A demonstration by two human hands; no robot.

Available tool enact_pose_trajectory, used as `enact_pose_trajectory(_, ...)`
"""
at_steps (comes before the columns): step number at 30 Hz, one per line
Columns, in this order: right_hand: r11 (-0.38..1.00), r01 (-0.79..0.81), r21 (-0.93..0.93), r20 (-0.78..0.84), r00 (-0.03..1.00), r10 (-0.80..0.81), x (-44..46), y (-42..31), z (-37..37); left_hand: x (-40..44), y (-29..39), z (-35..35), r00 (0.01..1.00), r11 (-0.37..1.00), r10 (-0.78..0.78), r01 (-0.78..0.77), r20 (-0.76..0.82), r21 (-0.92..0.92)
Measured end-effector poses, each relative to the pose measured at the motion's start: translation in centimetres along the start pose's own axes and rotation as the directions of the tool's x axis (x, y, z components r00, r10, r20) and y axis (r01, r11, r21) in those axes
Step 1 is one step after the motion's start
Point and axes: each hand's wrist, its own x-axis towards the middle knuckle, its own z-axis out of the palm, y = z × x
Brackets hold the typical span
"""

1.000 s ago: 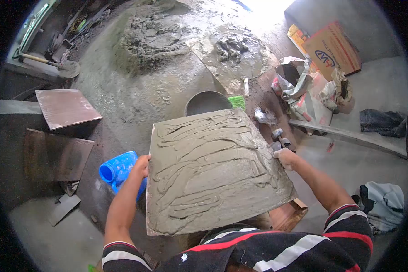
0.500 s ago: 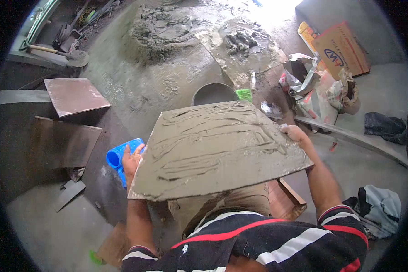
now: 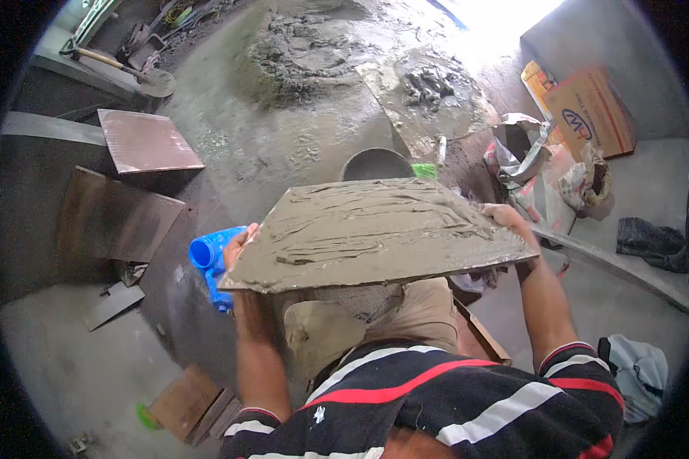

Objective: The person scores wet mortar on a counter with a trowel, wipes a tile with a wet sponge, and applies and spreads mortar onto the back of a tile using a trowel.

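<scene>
A square tile [image 3: 383, 233], its upper face coated with ridged wet grey mortar, is held between both hands in front of the body. My left hand [image 3: 240, 245] grips its left edge, fingers partly hidden by the tile. At the right edge, my right hand [image 3: 507, 218] is wrapped round the rim, some fingers out of sight beneath. The tile's near edge is tipped, so its face looks foreshortened. Just left of my left hand lies a blue plastic jug [image 3: 214, 256]. Beyond the tile's far edge are a dark round bucket [image 3: 375, 164] and green bristles [image 3: 425, 170].
Mortar heaps [image 3: 306, 53] cover the floor ahead. Two tiles [image 3: 151, 141] lean at the left, with a trowel [image 3: 115, 306] below and a shovel [image 3: 157, 82] behind. At right are a carton [image 3: 591, 115], open bags [image 3: 543, 191], a long bar [image 3: 612, 266] and cloth [image 3: 639, 375].
The tile has tilted and its near edge has moved up, away from my body, showing more of my legs. My left hand has shifted its hold along the left edge.
</scene>
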Motion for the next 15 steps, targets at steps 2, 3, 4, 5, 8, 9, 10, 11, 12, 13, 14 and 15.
enact_pose_trajectory(2, 0.962, 0.215, -0.170, 0.013, 0.976, -0.216, -0.5, 1.2, 0.9, 1.0, 1.6, 0.6, 1.000, 0.998, 0.001, 0.000, 0.004, -0.061)
enact_pose_trajectory(3, 0.852, 0.409, -0.328, 0.061, 0.909, -0.413, -0.9, 2.0, 1.2, 1.5, 2.3, 1.1, 1.000, 0.993, -0.001, 0.002, 0.010, -0.120)
enact_pose_trajectory(4, 0.876, 0.366, -0.315, 0.021, 0.925, -0.379, -2.2, 0.5, 1.6, 2.0, 2.9, 1.4, 1.000, 0.984, -0.005, 0.008, 0.014, -0.178)
enact_pose_trajectory(5, 0.878, 0.365, -0.311, 0.019, 0.926, -0.378, -3.4, -1.1, 1.9, 2.5, 3.4, 1.5, 1.000, 0.985, -0.005, 0.008, 0.016, -0.174)
enact_pose_trajectory(8, 0.986, -0.026, 0.163, -0.172, 0.984, 0.054, -3.1, -1.3, 3.0, 3.4, 4.4, 1.4, 0.993, 0.992, 0.103, -0.107, 0.058, 0.072)
enact_pose_trajectory(9, 0.986, -0.022, 0.163, -0.169, 0.984, 0.049, -2.2, -0.4, 2.6, 3.9, 4.3, 1.2, 0.993, 0.991, 0.107, -0.110, 0.053, 0.074)
enact_pose_trajectory(10, 0.993, 0.023, 0.116, -0.112, 0.994, -0.010, -1.6, -0.5, 2.1, 4.7, 3.7, 0.9, 0.985, 0.976, 0.169, -0.172, 0.034, 0.135)
enact_pose_trajectory(11, 0.991, 0.042, 0.126, -0.081, 0.996, -0.032, -1.3, -0.5, 1.8, 5.5, 3.1, 0.7, 0.973, 0.954, 0.231, -0.230, 0.017, 0.195)
enact_pose_trajectory(12, 0.971, 0.022, 0.237, -0.045, 0.999, -0.011, -1.5, -1.8, 1.9, 7.1, 2.0, 0.9, 0.927, 0.891, 0.311, -0.208, -0.211, 0.403)
enact_pose_trajectory(13, 0.907, -0.052, 0.418, 0.002, 0.998, 0.056, -2.2, -3.4, 2.1, 10.1, -0.2, -1.2, 0.923, 0.891, 0.317, -0.211, -0.218, 0.401)
enact_pose_trajectory(14, 0.824, -0.124, 0.553, 0.051, 0.992, 0.115, -2.7, -4.9, 2.0, 13.8, -2.5, -4.8, 0.825, 0.713, 0.533, -0.321, -0.186, 0.623)
enact_pose_trajectory(15, 0.761, -0.167, 0.627, 0.084, 0.986, 0.147, -2.9, -6.2, 1.6, 15.9, -3.3, -6.8, 0.697, 0.471, 0.710, -0.370, -0.096, 0.801)
